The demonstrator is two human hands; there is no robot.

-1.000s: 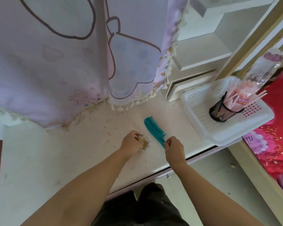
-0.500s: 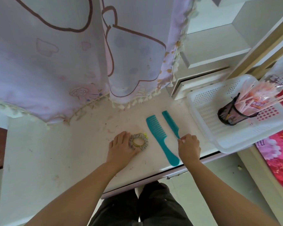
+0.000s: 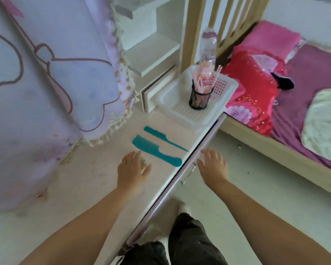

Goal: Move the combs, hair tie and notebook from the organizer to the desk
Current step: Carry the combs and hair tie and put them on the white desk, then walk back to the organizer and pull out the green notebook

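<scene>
Two teal combs on the desk (image 3: 80,180) side by side: wide-tooth comb (image 3: 155,151) nearer, thin tail comb (image 3: 163,138) just behind, not touching. Hair tie (image 3: 143,163) on the desk too, mostly hidden under the left hand (image 3: 132,171), which lies flat, fingers spread, gripping nothing. Right hand (image 3: 212,163) off past the desk edge, open and empty. White basket (image 3: 182,104) at the desk's far corner with a mesh cup (image 3: 198,100) of sticks. No notebook visible.

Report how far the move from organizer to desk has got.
Done: the wide-tooth comb and tail comb lie side by side on the desk. In hand: the left hand covers the hair tie; the right hand is empty. Left: the notebook, not visible; the organizer basket holds only a pen cup.
</scene>
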